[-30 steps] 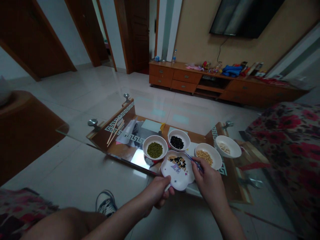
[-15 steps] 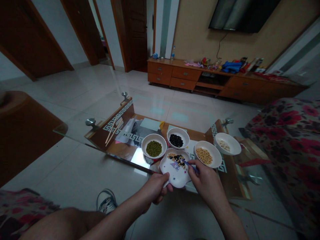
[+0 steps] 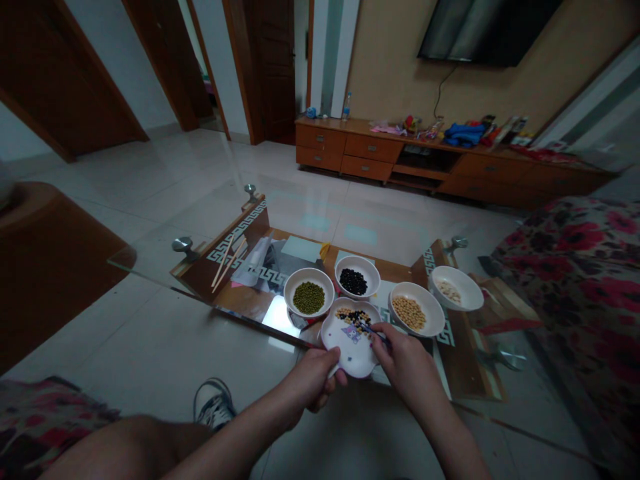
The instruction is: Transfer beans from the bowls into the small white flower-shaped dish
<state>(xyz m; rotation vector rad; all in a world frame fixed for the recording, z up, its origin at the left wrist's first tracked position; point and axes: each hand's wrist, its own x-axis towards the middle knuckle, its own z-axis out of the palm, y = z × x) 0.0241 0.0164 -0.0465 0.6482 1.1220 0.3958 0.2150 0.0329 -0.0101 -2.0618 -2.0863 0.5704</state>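
My left hand [image 3: 320,375] is closed on the near-left edge of a white plate [image 3: 363,365] with a purple cartoon figure. On the plate's far side lies a mix of black and yellow beans [image 3: 353,316]. Pinched in my right hand [image 3: 400,350] is a slim purple-blue tool [image 3: 374,331], its tip at those beans; its exact kind is unclear. Around the plate stand white bowls: one of green beans [image 3: 309,298], one of black beans [image 3: 353,282], one of yellow soybeans [image 3: 409,312], and one with pale flat pieces [image 3: 449,291].
The bowls stand on a glass-topped table with a wooden shelf below and metal knobs [image 3: 184,245]. Wooden chopsticks [image 3: 223,265] lie at the left. A cardboard box [image 3: 505,307] is at the right, near a floral-covered seat [image 3: 575,280]. A low cabinet [image 3: 370,147] lines the far wall.
My right hand and the slim tool have shifted slightly left and towards me over the plate. My left hand keeps its hold on the plate.
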